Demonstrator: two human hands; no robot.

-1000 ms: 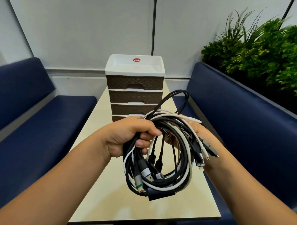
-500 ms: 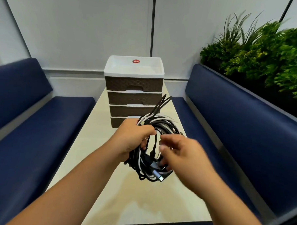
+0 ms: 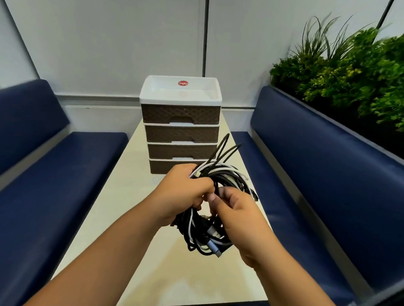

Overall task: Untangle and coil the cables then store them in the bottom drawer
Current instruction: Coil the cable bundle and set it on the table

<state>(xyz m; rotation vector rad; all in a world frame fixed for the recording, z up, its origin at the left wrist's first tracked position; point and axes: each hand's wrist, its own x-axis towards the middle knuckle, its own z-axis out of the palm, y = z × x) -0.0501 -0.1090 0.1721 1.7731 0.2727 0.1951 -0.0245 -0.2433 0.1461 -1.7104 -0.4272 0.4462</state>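
1. Cables (image 3: pixel 220 176) formed one tangled bundle of black and white leads, held up over the table (image 3: pixel 129 196), just in front of the drawer unit (image 3: pixel 180 126); two black loops stuck up past the bundle toward the unit's right edge.
2. Left hand (image 3: pixel 183 193) was clenched around the bundle's left side, fingers wrapped over the strands; grasping the cables.
3. Right hand (image 3: pixel 237 214) sat at the bundle's right side, fingers curled in among the strands near the left hand's fingertips; it appeared to pinch a lead, exact strand not clear.
4. Plugs hung at the lower end of the bundle; a bluish braided connector (image 3: pixel 214 247) pointed down-right; a black plug (image 3: pixel 253 193) stuck out to the right.
5. Bottom drawer (image 3: pixel 158 167) was closed, partly hidden behind the left hand and cables; the three drawers above it were closed as well; the unit had brown woven fronts, a white top tray and a red sticker (image 3: pixel 183 83).
6. Blue benches (image 3: pixel 56 181) ran along both sides of the table; green plants (image 3: pixel 362 74) stood behind the right bench; grey wall panels behind.
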